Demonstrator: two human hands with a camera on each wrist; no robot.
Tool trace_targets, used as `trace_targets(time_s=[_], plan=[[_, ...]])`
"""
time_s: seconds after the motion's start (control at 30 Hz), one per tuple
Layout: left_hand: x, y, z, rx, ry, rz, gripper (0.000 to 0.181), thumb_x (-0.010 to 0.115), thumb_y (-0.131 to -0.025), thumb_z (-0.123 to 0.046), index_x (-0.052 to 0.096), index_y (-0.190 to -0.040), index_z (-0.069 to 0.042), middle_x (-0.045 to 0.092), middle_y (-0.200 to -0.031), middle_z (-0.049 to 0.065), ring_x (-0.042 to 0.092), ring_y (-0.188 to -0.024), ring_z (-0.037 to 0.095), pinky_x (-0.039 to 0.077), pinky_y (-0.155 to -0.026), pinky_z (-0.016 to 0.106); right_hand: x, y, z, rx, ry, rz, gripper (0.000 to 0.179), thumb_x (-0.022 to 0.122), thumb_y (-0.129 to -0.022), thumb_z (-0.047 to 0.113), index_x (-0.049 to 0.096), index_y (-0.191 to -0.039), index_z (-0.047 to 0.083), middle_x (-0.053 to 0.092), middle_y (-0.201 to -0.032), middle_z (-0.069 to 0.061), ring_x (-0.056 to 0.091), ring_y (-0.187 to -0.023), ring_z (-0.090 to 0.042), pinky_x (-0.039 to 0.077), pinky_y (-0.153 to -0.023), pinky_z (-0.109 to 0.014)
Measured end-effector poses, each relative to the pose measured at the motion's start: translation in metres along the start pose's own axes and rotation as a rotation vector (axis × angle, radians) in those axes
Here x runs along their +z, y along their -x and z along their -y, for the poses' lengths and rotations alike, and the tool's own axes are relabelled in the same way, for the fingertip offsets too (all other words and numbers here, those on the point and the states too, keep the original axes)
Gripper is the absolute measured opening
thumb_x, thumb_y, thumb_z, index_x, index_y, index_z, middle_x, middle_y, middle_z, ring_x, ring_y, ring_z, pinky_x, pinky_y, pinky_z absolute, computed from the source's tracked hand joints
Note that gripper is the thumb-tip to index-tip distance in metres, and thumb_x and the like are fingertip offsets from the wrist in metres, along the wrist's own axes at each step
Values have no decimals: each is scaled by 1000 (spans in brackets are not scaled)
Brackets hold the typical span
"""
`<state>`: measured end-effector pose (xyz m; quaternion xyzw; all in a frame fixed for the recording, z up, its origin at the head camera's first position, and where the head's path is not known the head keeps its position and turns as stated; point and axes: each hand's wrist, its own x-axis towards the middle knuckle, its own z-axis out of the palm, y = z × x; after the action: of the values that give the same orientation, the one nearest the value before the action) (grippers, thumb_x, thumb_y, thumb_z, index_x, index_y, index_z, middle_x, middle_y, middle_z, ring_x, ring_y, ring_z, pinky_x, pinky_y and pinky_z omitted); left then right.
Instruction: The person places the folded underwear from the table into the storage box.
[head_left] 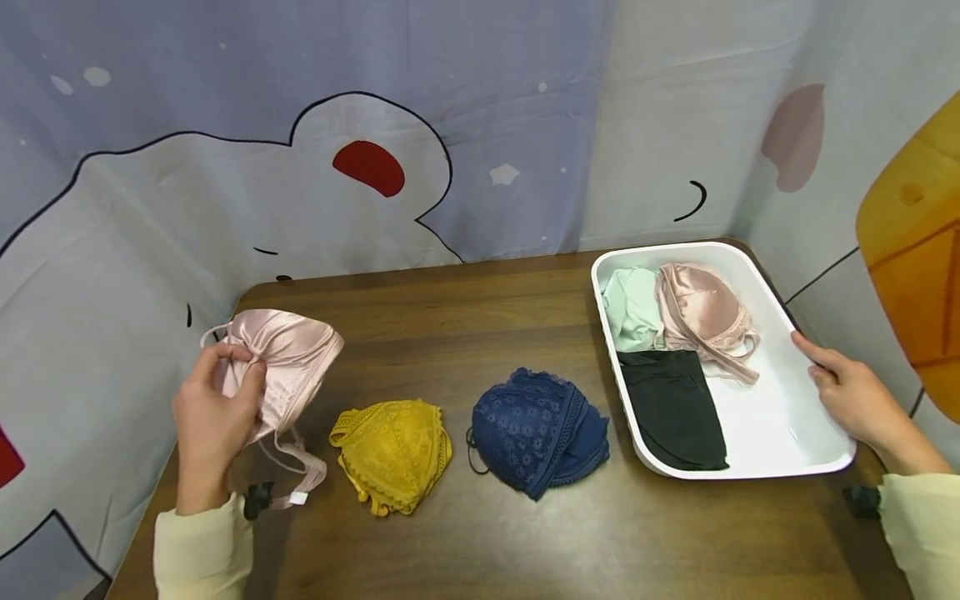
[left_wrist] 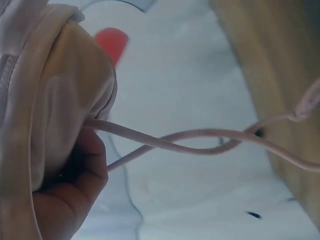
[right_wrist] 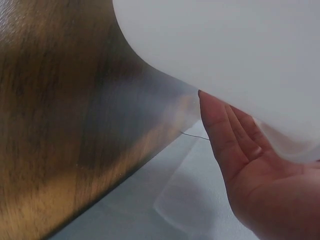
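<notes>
Pale pink bra (head_left: 300,350), pinched between thumb and fingers of the left hand (head_left: 217,417), is held at the left side of the table (head_left: 675,542), its long axis running roughly near to far, straps (head_left: 309,473) trailing nearward, its free edge facing right. Rightward lie a yellow bra (head_left: 393,454), a navy bra (head_left: 536,433) and a white tray (head_left: 787,429), the right hand (head_left: 862,400) gripping its right rim. Behind the bras, open wood reaches the far edge, along the curtain (head_left: 510,108).
</notes>
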<state>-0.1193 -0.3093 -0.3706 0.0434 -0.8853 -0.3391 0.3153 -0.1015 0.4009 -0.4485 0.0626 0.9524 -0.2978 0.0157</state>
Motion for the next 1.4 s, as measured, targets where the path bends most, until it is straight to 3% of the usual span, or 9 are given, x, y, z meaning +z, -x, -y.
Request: trace_targets(time_s=[0.17,0.33,0.47,0.6,0.8,1.1,1.4], plan=[[7,-9,-25,50,102,6,15,69,-79,-3,61,-93,0,61,-90,6,48,-79,5,32,-68,17,-3,3,-1,-21,-17,8,48,32,-101,7,21,-148,10,22,-137,-42,26,-120,-61,24,-90,-70],[16,-16,-48,96,214,39,19,70,-78,1,61,-94,2,60,-93,2,52,-86,6,36,-72,16,-3,3,0,-72,-12,-25,47,34,-100,5,27,-146,7,28,-134,-43,33,-116,-60,28,-86,-68],[21,-22,-68,142,249,37,22,71,-76,3,61,-96,3,60,-95,3,51,-87,7,35,-74,17,-1,2,2,-105,-12,-41,46,36,-99,3,30,-145,4,31,-130,-45,36,-112,-60,30,-83,-67],[24,-26,-103,195,273,18,20,69,-77,5,60,-95,6,61,-93,12,49,-83,8,34,-73,18,0,1,4,-104,-22,-33,46,36,-99,2,31,-144,4,32,-130,-45,36,-112,-60,31,-84,-67],[32,-33,-155,256,409,-12,16,64,-79,6,59,-93,11,61,-92,16,52,-84,12,36,-73,20,-2,3,2,-107,-33,-33,46,33,-99,2,29,-145,3,31,-129,-46,35,-113,-59,30,-84,-65],[54,-41,-198,249,579,-32,14,58,-81,6,58,-93,13,61,-91,14,51,-81,15,37,-71,23,-3,4,1,-96,-16,-41,46,36,-99,2,30,-145,5,32,-130,-44,35,-113,-61,30,-84,-68],[79,-40,-232,239,702,-3,14,52,-81,10,55,-93,14,58,-93,16,51,-83,15,40,-74,25,-4,3,4,-96,-24,-42,47,36,-98,1,31,-145,5,34,-130,-43,35,-114,-60,31,-85,-67]])
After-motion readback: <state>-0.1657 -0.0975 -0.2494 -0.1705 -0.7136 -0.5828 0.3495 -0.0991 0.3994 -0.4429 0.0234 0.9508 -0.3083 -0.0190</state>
